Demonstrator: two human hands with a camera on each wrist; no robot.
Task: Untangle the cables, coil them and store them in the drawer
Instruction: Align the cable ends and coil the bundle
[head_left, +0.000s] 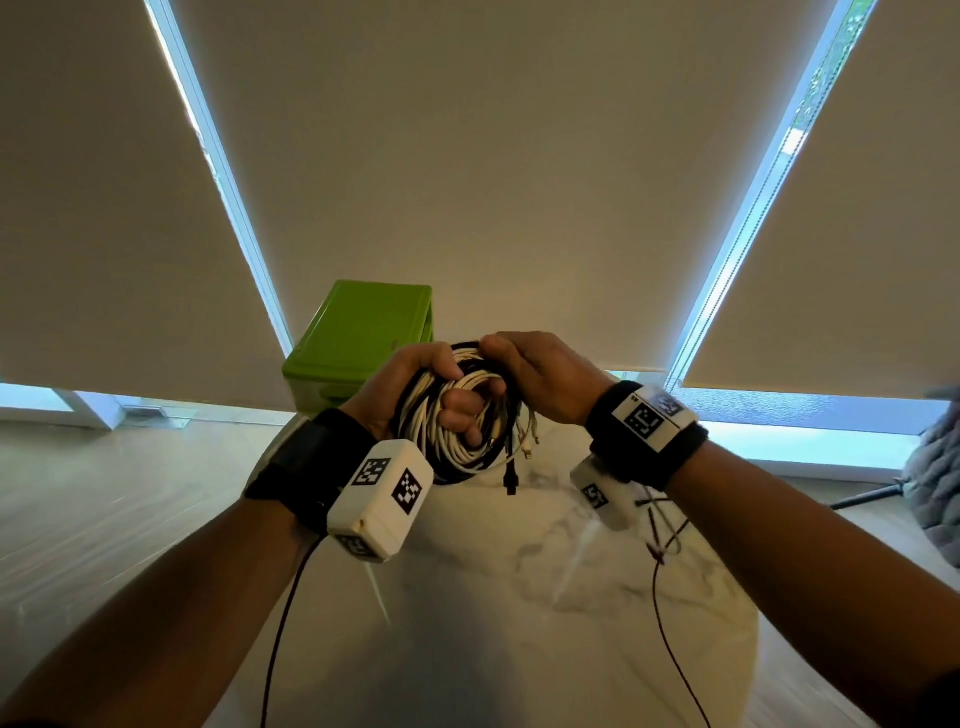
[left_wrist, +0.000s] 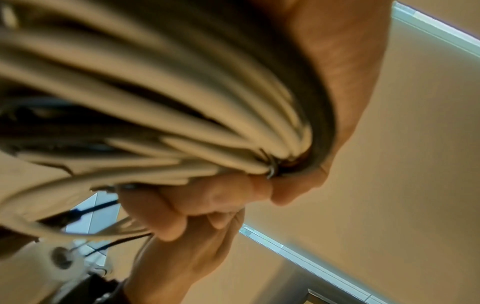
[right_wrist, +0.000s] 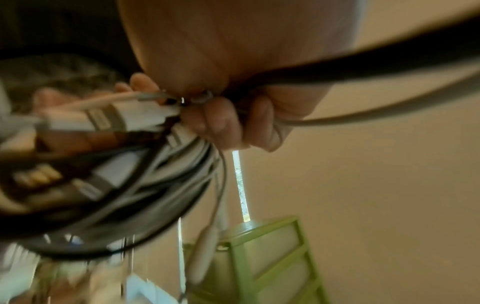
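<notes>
A round coil of white and black cables (head_left: 462, 447) hangs in the air above the table. My left hand (head_left: 415, 384) grips its left side, fingers curled through the middle of the loop. My right hand (head_left: 535, 374) grips the coil's top right edge. Loose ends with a black plug (head_left: 511, 483) and white plugs (head_left: 530, 441) dangle from the coil's right side. Close up, the left wrist view shows the white strands (left_wrist: 182, 102) running under my left thumb. The right wrist view shows blurred plugs and cables (right_wrist: 116, 156) pinched by my right fingers (right_wrist: 221, 123). The green drawer unit (head_left: 358, 343) stands behind the coil.
A round white marble table (head_left: 519, 597) lies below my hands. Roller blinds cover the windows behind. A grey knitted throw (head_left: 935, 467) lies at the right edge. Thin dark wires (head_left: 670, 623) hang from my wrist cameras over the table.
</notes>
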